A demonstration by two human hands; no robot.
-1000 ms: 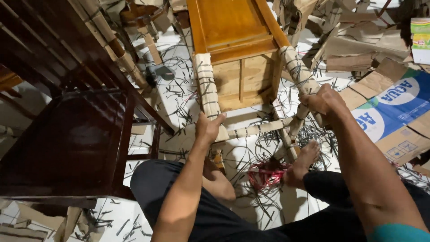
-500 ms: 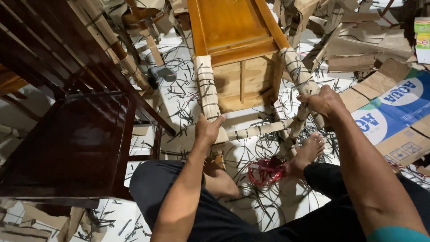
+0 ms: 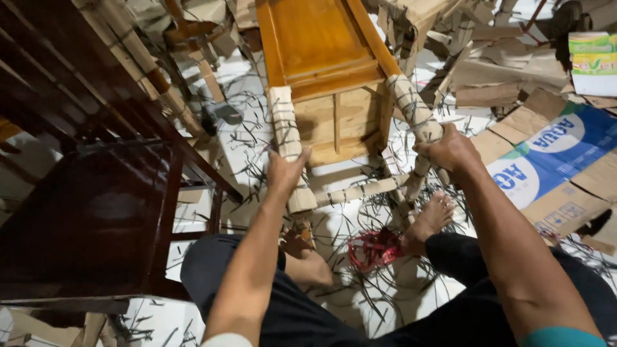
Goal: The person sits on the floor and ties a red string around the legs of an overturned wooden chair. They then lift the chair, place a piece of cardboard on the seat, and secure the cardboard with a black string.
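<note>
The light orange-brown wooden chair [image 3: 328, 71] lies tipped over on the littered floor in front of the seated person, its legs pointing back toward them. The left hand [image 3: 284, 172] is closed around the near left leg, a paper-wrapped chair leg bound with dark strapping [image 3: 287, 144], fingers curled over its top. The right hand [image 3: 450, 149] is clenched around the second wrapped chair leg [image 3: 416, 115], to the right of the first, near where the pale wrapped crossbar [image 3: 360, 191] joins it.

To do this well, both holds probably want to stay firm on the wrapping itself, not on the loose straps, and the bare feet just below the chair legs can brace the frame so it does not slide.

Right of the chair lies a flattened brown cardboard box with a blue panel and white oval label [image 3: 553, 154]. Beyond it, further right of the chair, stands a small green, yellow and white printed carton [image 3: 592, 61]. Crumpled brown wrapping paper [image 3: 488, 77] is heaped between that carton and the chair. A tangle of red plastic strapping [image 3: 373, 249] lies just below the chair's crossbar. Left of the chair stands a dark glossy brown wooden chair [image 3: 90, 218].
</note>
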